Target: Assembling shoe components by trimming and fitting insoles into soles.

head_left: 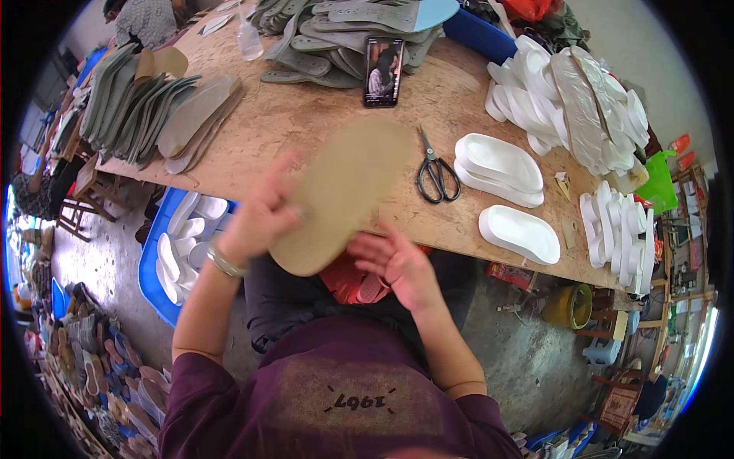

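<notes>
A tan, sole-shaped insole sheet (348,183), blurred by motion, is held tilted above the table's near edge. My left hand (264,214) grips its left edge, with a bracelet on the wrist. By the sheet's lower right side is my right hand (401,268), its fingers spread and nothing seen in them. Black-handled scissors (437,172) lie just right of the sheet. Farther right are white shoe soles: a stacked pair (501,164) and a single one (520,233).
Grey-green sole pieces are heaped at the table's back (329,46) and left (126,107). A phone (384,73) leans against the back heap. White soles (535,92) pile up at the right. Left of my legs, a blue bin (153,287) holds more white soles.
</notes>
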Tool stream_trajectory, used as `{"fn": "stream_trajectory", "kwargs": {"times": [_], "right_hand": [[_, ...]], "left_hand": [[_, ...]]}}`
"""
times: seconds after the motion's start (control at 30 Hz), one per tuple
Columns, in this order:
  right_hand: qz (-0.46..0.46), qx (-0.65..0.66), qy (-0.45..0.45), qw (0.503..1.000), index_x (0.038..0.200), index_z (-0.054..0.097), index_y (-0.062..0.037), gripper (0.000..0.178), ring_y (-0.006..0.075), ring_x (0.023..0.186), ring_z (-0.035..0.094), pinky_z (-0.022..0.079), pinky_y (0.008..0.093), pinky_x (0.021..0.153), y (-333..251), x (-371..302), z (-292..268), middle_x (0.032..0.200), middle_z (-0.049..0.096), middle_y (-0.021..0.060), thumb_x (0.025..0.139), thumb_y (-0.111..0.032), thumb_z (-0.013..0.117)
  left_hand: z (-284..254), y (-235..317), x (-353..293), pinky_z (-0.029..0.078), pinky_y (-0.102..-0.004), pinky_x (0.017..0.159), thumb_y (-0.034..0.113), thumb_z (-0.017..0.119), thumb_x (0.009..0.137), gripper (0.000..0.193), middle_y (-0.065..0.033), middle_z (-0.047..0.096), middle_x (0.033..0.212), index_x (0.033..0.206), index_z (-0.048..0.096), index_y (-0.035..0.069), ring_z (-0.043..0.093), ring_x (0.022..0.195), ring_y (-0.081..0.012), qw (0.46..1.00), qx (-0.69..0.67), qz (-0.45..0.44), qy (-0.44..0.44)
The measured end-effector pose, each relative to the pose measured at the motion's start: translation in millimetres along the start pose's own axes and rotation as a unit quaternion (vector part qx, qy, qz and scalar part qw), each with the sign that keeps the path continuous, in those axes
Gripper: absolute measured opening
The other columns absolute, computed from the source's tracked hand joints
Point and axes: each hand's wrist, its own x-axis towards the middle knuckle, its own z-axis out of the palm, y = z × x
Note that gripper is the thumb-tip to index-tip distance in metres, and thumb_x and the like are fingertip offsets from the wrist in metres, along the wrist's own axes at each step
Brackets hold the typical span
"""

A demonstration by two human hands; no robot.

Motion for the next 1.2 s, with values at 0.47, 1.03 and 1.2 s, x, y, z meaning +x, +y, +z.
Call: {"fn": "stream_trajectory", "kwargs": {"times": [0.47, 1.03, 1.2], "right_hand": [[-0.146, -0.041, 0.193, 0.969, 0.126, 0.058, -0.0004, 0.035, 0.0176, 0.108, 0.064, 0.051, 0.0304, 0.093, -31.4, 1.9, 9.3, 0.121, 0.066, 0.0087, 0.092, -0.003, 0.067], [-0.033, -0.253, 0.216, 0.943, 0.103, 0.065, 0.0019, 0.015, 0.0082, 0.067, 0.064, 0.051, 0.0212, 0.058, -40.8, -4.0, 44.4, 0.083, 0.069, 0.0041, 0.095, -0.011, 0.067], [0.011, -0.248, 0.195, 0.949, 0.102, 0.065, 0.0038, 0.012, 0.0116, 0.065, 0.065, 0.054, 0.023, 0.058, -33.4, -14.4, 47.5, 0.08, 0.068, 0.0064, 0.096, -0.007, 0.063]], "left_hand": [[92.2, 16.2, 10.1, 0.049, -0.0273, 0.093, 0.008, 0.056, 0.098, 0.04, -0.0095, 0.063, 0.125, 0.136, 0.053, -0.004, 0.062, 0.105, -0.0123, 0.994, -0.108, -0.02, -0.018], [134.2, 2.3, -13.2, 0.058, -0.0326, 0.067, -0.003, 0.065, 0.081, 0.038, -0.0147, 0.073, 0.104, 0.119, 0.069, 0.004, 0.072, 0.078, -0.0269, 0.913, 0.242, 0.285, 0.163], [128.5, -1.2, -35.1, 0.06, -0.0335, 0.074, -0.007, 0.065, 0.08, 0.038, -0.019, 0.071, 0.11, 0.118, 0.068, -0.001, 0.073, 0.091, -0.0293, 0.919, 0.286, 0.248, 0.11]]}}
